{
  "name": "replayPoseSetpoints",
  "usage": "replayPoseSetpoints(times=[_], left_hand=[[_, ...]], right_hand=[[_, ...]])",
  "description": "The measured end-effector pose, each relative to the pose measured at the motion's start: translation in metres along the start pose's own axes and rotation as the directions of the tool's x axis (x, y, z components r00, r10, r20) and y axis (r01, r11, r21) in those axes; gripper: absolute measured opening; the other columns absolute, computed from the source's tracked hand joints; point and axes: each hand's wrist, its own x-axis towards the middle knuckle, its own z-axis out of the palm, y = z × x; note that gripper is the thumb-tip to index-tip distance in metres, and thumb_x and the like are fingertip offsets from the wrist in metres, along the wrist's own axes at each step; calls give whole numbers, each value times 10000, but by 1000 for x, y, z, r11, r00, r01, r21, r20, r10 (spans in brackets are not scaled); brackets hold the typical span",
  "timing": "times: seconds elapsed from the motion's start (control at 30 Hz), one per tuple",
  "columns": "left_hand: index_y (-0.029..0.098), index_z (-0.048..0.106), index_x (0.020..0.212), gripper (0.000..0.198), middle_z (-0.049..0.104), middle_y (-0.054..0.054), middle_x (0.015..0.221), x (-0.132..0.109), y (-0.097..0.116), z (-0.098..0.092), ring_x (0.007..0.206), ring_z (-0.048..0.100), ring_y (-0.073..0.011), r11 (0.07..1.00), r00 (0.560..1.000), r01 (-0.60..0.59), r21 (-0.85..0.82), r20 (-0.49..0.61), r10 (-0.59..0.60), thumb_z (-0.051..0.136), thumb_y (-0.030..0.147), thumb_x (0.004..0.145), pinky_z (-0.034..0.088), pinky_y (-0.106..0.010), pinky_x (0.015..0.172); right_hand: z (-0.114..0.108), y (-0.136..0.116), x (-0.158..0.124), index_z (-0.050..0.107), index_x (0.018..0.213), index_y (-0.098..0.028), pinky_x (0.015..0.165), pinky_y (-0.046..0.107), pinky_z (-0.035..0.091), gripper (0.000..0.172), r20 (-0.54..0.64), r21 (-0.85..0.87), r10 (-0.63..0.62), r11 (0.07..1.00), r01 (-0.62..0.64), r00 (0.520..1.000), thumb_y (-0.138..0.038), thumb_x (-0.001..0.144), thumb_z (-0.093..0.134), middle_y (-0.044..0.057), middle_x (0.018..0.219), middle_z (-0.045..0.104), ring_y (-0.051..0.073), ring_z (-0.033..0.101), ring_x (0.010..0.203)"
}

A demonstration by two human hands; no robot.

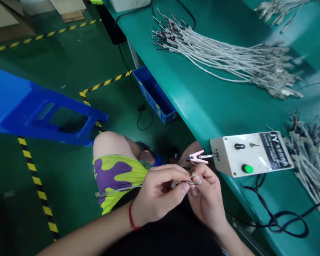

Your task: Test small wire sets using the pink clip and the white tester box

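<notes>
My left hand (160,193), with a red cord at the wrist, pinches a thin braided silver wire (119,189) between thumb and fingers. My right hand (205,199) pinches the same wire near its metal tip (188,183), and a fine loop of wire curls up by the fingertips. Just beyond the hands, a pink spring clip (198,157) sticks out on a metal rod from a white control box (249,154) with a green button (247,169) and a black switch (240,146). Neither hand touches the clip.
Large bundles of braided wires (229,60) lie on the teal workbench (181,81), with another bundle (309,156) at the right edge. Black cables hang below the bench. A blue crate (154,94) and a blue plastic stool (39,110) stand on the green floor, which has yellow-black tape (37,181).
</notes>
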Motion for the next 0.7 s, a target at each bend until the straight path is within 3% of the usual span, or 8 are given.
replayPoseSetpoints(times=[0.23,0.37,0.43,0.53,0.7], left_hand=[[176,816,983,109,800,-94,905,3,-2,0,779,739,-204,999,999,-16,33,-36,17,721,131,953,572,-298,671],[173,824,962,113,815,-98,915,5,0,-1,806,761,-206,996,997,-34,77,-67,39,741,109,922,594,-284,687],[168,826,972,133,821,-103,933,5,1,-2,831,774,-209,994,996,-56,90,-58,62,739,89,909,610,-282,713],[165,823,984,154,820,-104,955,6,2,-2,839,777,-202,991,996,-68,113,-45,74,735,70,901,614,-275,722],[160,810,947,123,807,-93,931,5,3,-3,792,759,-182,989,997,-63,134,-40,69,730,76,909,598,-263,690]], right_hand=[[0,0,2,697,788,-217,527,194,371,199,-51,-17,-46,999,46,998,-313,898,833,-70,559,494,73,358,498],[-6,3,-5,743,871,-236,626,251,497,79,-103,-138,-256,961,241,961,-264,917,801,-31,701,596,94,446,556],[-10,3,-10,768,948,-247,694,291,542,42,-58,-246,-349,913,326,935,-249,917,796,-12,755,628,126,534,625],[-14,4,-17,773,1060,-269,679,299,547,148,37,-346,-345,876,336,938,-221,921,793,-14,717,638,166,608,667],[-11,2,-17,759,1006,-258,623,248,545,144,20,-421,-332,853,309,943,-153,914,793,11,877,751,153,668,710]])
